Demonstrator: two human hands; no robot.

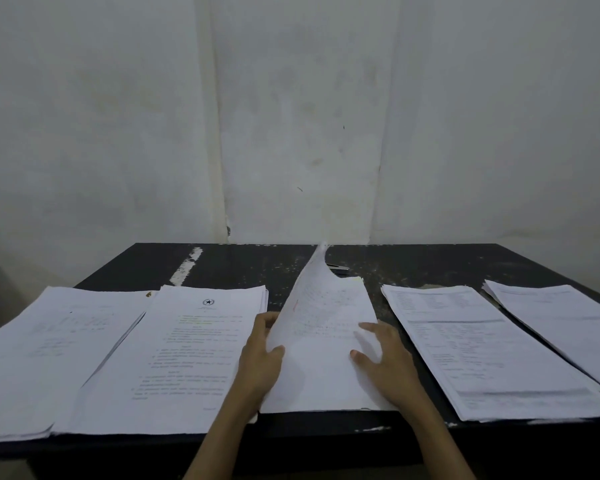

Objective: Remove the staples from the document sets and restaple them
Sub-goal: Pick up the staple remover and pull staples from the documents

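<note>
- Lifting the pages: the left hand (260, 355) pinches the left edge of the middle set of papers (321, 362), thumb on top and fingers curled behind, so that the upper pages (314, 282) rise and curl away from the person.
- Pressing down: the right hand (383, 358) lies flat and spread on the lower right part of the same set, holding nothing, only pinning the sheets to the dark table (243, 268).
- Neighbouring sets: one set with a round seal (174, 355) lies just left of the left hand, with a further set (45, 355) beyond it; a printed set (482, 351) lies just right of the right hand, with another (561, 317) past that.
- Tool: a dark object (336, 266) lies on the table beyond both hands, half hidden by the raised pages; it may be the stapler or staple remover, but the dim view does not settle it.
- Step judged in hand: opening the middle set to find its staple, which is not visible here.
- Doing it well: keep the right palm steady so the lower sheets stay squared; let the left hand bend the pages in a soft curve and not a crease; find the bound corner before reaching for the tool.
- Risk: pulling the raised pages hard against a staple could tear the corner, and loosened sheets could slide onto the sets beside the hands and mix.
</note>
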